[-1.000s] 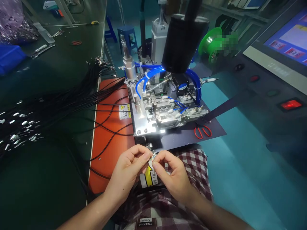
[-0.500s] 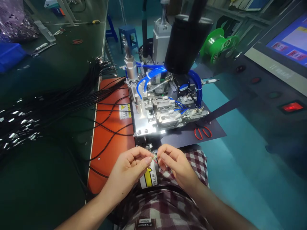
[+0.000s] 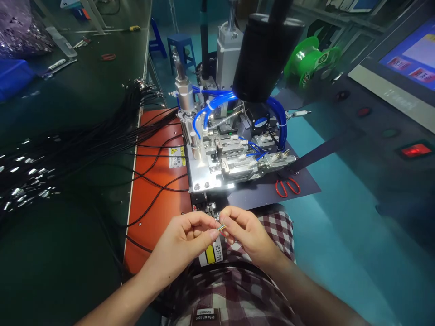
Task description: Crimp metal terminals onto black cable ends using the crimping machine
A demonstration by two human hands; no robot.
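Note:
Thin coloured wires, greenish-yellow and red, stick out between my two hands. My left hand pinches them between thumb and forefinger. From the other side, the thumb and bent fingers of my right hand close on the same wires near their tips. Both hands are above my lap, just in front of a metal machine with blue air tubes. Below the fingers shows a white label with a yellow arrow. The rest of the held wires is hidden by my left hand.
Black cables with shiny ends lie across the dark table and the orange plate. Red-handled scissors rest right of the machine. A black cylinder hangs overhead. A control panel stands at right, a green spool behind.
My right hand has shifted slightly left and closer to my left hand, and its fingers now meet the wires. The view has moved a little.

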